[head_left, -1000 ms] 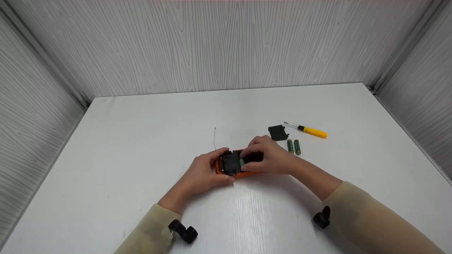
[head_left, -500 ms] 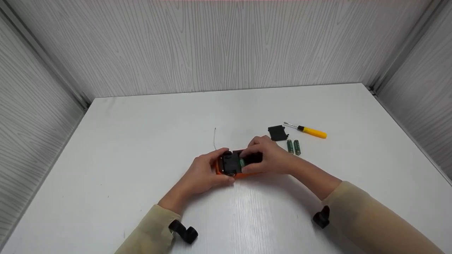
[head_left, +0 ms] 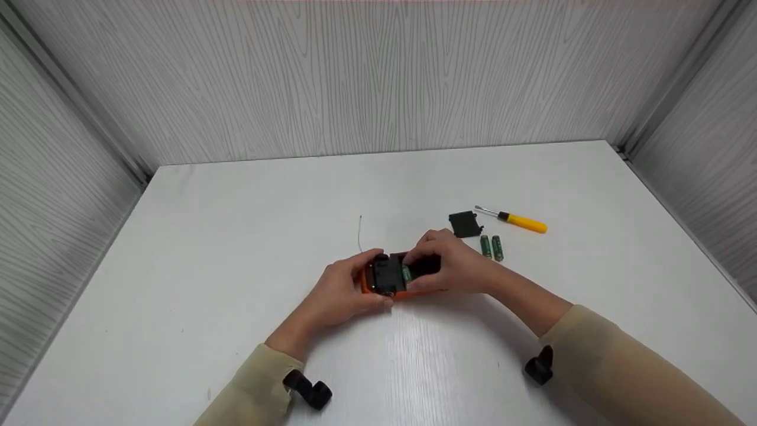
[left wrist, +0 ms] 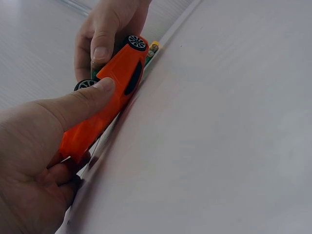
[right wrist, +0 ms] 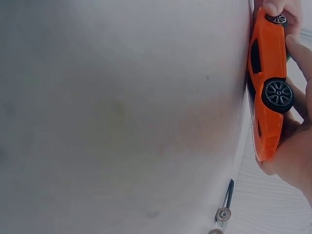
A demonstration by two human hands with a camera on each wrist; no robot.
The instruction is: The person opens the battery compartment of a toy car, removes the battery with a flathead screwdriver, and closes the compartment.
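An orange toy car [right wrist: 269, 56] lies upside down on the table, its black underside [head_left: 387, 275] facing up. My left hand [head_left: 346, 290] grips one end, thumb on the near side and fingers on the far side. Over the open recess in the car's underside, my right hand [head_left: 452, 263] pinches a green battery [head_left: 407, 273] between thumb and fingers. In the left wrist view the battery [left wrist: 94, 72] shows partly beneath the right thumb, beside a wheel [left wrist: 87, 85]. The right fingers hide much of the recess, so how deep the battery sits is unclear.
Two green batteries [head_left: 491, 247] lie side by side beyond the right forearm. Behind them are a black battery cover [head_left: 465, 224] and a screwdriver [head_left: 523, 222] with a yellow handle. A thin wire [head_left: 359, 234] sticks out from the car's far side. Pale panels [head_left: 378, 77] wall the table.
The right fingertips and the battery between them have shifted very slightly to the right. My left hand and the car have stayed in place.
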